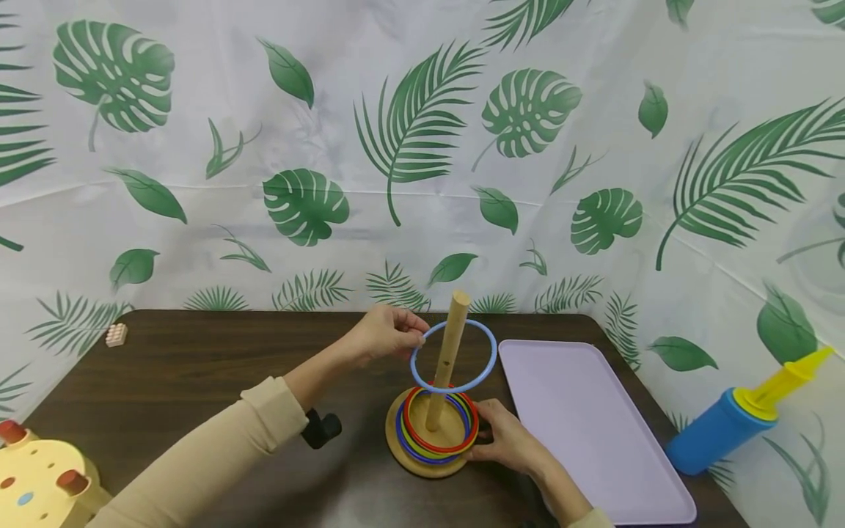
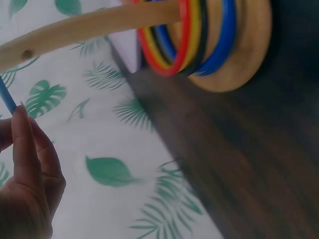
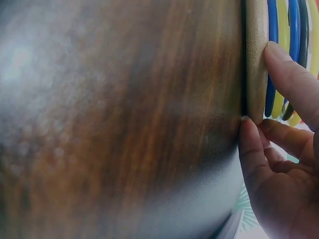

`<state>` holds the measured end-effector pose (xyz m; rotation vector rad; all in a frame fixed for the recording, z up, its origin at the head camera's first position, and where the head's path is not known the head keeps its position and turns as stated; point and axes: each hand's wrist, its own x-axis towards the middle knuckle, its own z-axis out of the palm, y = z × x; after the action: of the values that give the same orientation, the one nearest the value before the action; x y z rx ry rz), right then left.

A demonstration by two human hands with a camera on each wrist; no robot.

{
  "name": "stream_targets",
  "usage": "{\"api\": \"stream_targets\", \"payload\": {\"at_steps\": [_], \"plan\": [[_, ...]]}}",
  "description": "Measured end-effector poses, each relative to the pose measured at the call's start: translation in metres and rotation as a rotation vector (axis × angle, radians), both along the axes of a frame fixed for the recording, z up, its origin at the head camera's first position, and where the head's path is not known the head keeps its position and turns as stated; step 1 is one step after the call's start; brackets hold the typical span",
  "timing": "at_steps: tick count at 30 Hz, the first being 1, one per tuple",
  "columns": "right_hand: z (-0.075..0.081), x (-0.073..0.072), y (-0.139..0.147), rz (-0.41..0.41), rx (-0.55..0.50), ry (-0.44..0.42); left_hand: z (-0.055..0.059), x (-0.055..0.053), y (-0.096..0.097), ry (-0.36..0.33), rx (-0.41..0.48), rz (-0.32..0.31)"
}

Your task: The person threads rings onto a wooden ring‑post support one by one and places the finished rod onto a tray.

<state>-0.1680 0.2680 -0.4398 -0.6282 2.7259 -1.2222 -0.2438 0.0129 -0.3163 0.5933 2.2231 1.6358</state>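
Observation:
My left hand pinches a light blue ring between thumb and fingertips. That ring is around the upright wooden post, held above the other rings. In the left wrist view only a short piece of the blue ring shows at the fingertips. Red, yellow, dark and blue rings lie stacked loosely around the post's foot, on a round wooden base. My right hand grips the base's right rim; in the right wrist view the thumb is on the base edge and fingers touch its side.
A pale lilac tray lies right of the ring stand. Beyond it leans a blue and yellow hand pump. A yellow toy with red pegs is at the near left, and a small pink block sits at the far left corner.

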Motion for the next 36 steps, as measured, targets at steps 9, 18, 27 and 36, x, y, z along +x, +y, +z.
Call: {"api": "stream_targets", "payload": {"at_steps": [9,18,27,36], "plan": [[0.001,-0.001,0.0,0.003,0.005,0.018,-0.024,0.003,0.008,-0.004,-0.026,-0.012],[0.001,-0.001,0.0,0.001,-0.055,-0.004,-0.042,0.005,0.015,-0.019,-0.098,-0.003],[0.0,-0.002,0.0,-0.003,0.063,0.099,-0.051,0.004,0.015,-0.015,-0.149,0.024],[0.0,-0.001,0.0,0.008,0.049,0.085,-0.06,0.004,0.013,0.014,-0.212,0.048]]}}
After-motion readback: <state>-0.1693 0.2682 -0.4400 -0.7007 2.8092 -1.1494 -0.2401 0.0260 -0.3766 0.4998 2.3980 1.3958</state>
